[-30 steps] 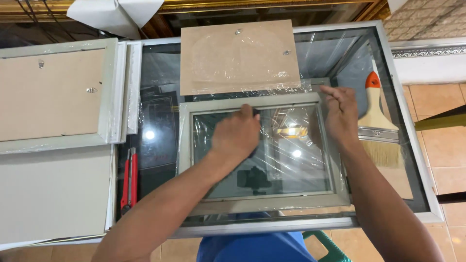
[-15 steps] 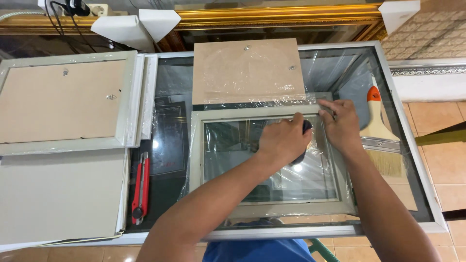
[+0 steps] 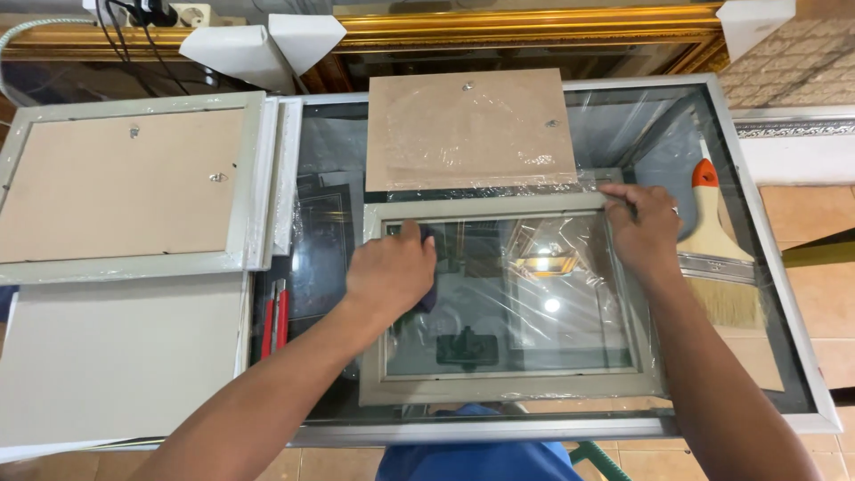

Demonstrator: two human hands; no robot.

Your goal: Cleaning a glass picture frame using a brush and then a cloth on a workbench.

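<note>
Closest to you, a grey picture frame (image 3: 508,385) wrapped in clear plastic film lies flat on the glass tabletop (image 3: 338,160), its pane facing up. Your left hand (image 3: 390,272) rests on the pane near the frame's upper left corner, fingers curled down over a small dark cloth (image 3: 429,294) that shows just past the knuckles; the grip is closed over that cloth and pressed to the glass. Your right hand (image 3: 643,233) sits at the frame's upper right corner, fingers bent against the rail and the film there; whether it pinches the film or only steadies the frame cannot be told. Just to the right of that hand lies a wide paintbrush (image 3: 712,249) with an orange-tipped handle. To the left, a red cutter (image 3: 274,322) lies beside the frame. Farther off, a brown backing board (image 3: 468,129) lies just above the frame, and another frame (image 3: 125,183) lies face down at far left.
</note>
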